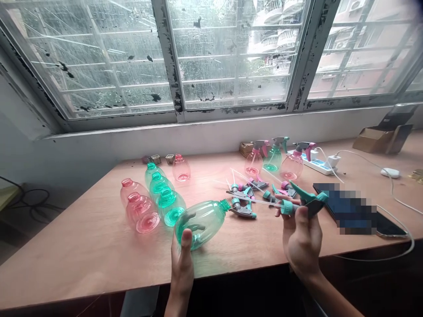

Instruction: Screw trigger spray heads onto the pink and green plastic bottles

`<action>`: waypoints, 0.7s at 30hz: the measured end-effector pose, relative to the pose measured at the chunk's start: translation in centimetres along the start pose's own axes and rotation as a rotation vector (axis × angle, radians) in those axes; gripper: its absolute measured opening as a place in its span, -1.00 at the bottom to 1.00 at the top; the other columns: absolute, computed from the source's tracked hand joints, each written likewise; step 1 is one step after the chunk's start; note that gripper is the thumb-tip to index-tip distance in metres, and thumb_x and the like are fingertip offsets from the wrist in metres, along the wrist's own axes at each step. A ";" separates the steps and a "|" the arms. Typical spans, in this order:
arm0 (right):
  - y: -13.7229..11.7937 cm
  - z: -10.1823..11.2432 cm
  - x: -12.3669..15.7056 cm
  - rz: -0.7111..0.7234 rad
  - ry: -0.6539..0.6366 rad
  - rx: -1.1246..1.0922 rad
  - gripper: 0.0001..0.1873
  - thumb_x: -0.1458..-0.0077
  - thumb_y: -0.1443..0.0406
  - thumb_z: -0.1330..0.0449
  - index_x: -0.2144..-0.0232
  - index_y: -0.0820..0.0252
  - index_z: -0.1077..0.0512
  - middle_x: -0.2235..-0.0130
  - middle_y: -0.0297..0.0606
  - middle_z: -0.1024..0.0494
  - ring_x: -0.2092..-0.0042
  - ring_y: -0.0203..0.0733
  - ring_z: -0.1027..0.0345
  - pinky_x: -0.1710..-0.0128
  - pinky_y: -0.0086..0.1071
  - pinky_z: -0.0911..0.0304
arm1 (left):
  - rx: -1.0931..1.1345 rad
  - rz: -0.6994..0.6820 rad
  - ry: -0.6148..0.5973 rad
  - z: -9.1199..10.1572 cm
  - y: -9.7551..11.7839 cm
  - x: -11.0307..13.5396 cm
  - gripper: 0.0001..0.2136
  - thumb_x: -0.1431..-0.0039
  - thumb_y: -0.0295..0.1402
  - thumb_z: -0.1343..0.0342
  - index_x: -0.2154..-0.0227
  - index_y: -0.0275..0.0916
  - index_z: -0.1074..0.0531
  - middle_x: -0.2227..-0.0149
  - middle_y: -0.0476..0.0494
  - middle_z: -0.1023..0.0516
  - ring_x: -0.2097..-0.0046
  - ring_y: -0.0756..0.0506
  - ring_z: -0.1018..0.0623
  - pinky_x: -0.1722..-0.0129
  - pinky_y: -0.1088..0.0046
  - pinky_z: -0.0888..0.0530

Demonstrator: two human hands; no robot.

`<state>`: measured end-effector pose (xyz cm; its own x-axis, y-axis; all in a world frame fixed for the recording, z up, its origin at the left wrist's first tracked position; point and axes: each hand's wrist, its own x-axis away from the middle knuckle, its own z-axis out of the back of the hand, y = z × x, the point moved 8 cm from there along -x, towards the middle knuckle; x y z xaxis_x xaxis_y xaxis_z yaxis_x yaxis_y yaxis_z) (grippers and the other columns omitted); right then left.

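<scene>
My left hand (183,255) is wrapped round a clear green spray bottle (206,220), tilted with its open threaded neck up to the right. In my right hand (304,244) is a grey and green spray trigger head (312,204), its thin clear tube pointing left toward the bottle's neck. Tube and neck look close in the picture; I cannot tell whether they touch. Beyond my hands lies a pile of loose trigger heads (243,207) in grey, green and pink. To the left stand open green bottles (157,185) and pink bottles (142,213).
Three bottles with heads fitted, one of them green (272,158), stand at the back. Behind them are a white power strip (315,164) and cables. A dark tablet-like device (343,209), partly blurred, lies at right. A cardboard box (380,136) sits far right. The table edge runs below my hands.
</scene>
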<state>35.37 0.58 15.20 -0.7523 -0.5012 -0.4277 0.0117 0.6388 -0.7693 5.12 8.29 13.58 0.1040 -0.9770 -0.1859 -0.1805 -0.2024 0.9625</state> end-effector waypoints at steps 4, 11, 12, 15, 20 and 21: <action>-0.1 0.2 -0.4 -0.085 0.039 -0.107 -0.75 -0.35 0.08 -0.21 0.22 0.10 -0.54 0.22 -0.30 -0.56 0.30 -0.25 -0.42 0.21 -0.32 -0.37 | -0.020 -0.008 -0.028 0.0 -0.3 0.0 -0.43 -0.26 0.18 -0.07 -0.09 -0.16 -0.46 0.10 -0.16 -0.62 0.05 -0.22 -0.62 -0.04 0.23 -0.51; -0.1 0.2 -0.3 -0.115 0.069 -0.135 -0.75 -0.32 0.08 -0.25 0.26 0.12 -0.55 0.24 -0.32 -0.60 0.22 -0.25 -0.44 0.12 -0.35 -0.35 | -0.057 -0.057 -0.051 -0.2 0.2 0.0 -0.46 -0.28 0.15 -0.07 -0.10 -0.15 -0.45 0.09 -0.13 -0.60 0.02 -0.21 -0.58 -0.06 0.25 -0.45; -0.1 0.3 -0.3 -0.111 0.070 -0.133 -0.75 -0.32 0.08 -0.25 0.26 0.11 -0.56 0.25 -0.32 -0.60 0.22 -0.24 -0.45 0.14 -0.35 -0.36 | -0.063 -0.058 -0.054 -0.2 0.2 0.0 -0.47 -0.29 0.14 -0.06 -0.10 -0.15 -0.44 0.07 -0.14 -0.60 0.01 -0.21 -0.58 -0.07 0.25 -0.45; 0.8 0.2 -0.2 -0.158 0.011 -0.110 -0.73 -0.32 0.05 -0.25 0.22 0.11 -0.55 0.23 -0.29 -0.61 0.22 -0.22 -0.46 0.17 -0.34 -0.37 | -0.090 -0.044 -0.084 -0.1 0.0 0.1 -0.42 -0.28 0.16 -0.05 -0.16 -0.16 -0.40 -0.02 -0.19 -0.59 -0.11 -0.27 -0.54 -0.12 0.21 -0.43; 3.3 -2.1 2.2 -0.334 -0.329 -0.044 -0.62 -0.24 -0.05 -0.29 0.18 0.11 -0.52 0.23 -0.24 -0.62 0.35 -0.20 -0.42 0.22 -0.27 -0.40 | -0.165 -0.065 -0.206 -0.9 0.2 0.5 -0.26 -0.20 0.18 -0.14 -0.31 -0.16 -0.27 -0.28 -0.27 -0.42 -0.31 -0.34 -0.38 -0.29 0.15 -0.30; 3.5 -2.7 2.8 -0.346 -0.397 -0.004 -0.61 -0.20 -0.05 -0.32 0.19 0.13 -0.53 0.24 -0.22 -0.62 0.39 -0.21 -0.40 0.25 -0.27 -0.40 | -0.169 -0.067 -0.218 -1.1 0.3 0.5 -0.26 -0.20 0.17 -0.15 -0.32 -0.15 -0.26 -0.30 -0.27 -0.39 -0.32 -0.35 -0.37 -0.29 0.15 -0.30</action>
<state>31.54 2.98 12.53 -0.4043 -0.8652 -0.2965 -0.1960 0.3986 -0.8960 6.16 7.78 13.98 -0.1062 -0.9567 -0.2709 -0.0127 -0.2711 0.9625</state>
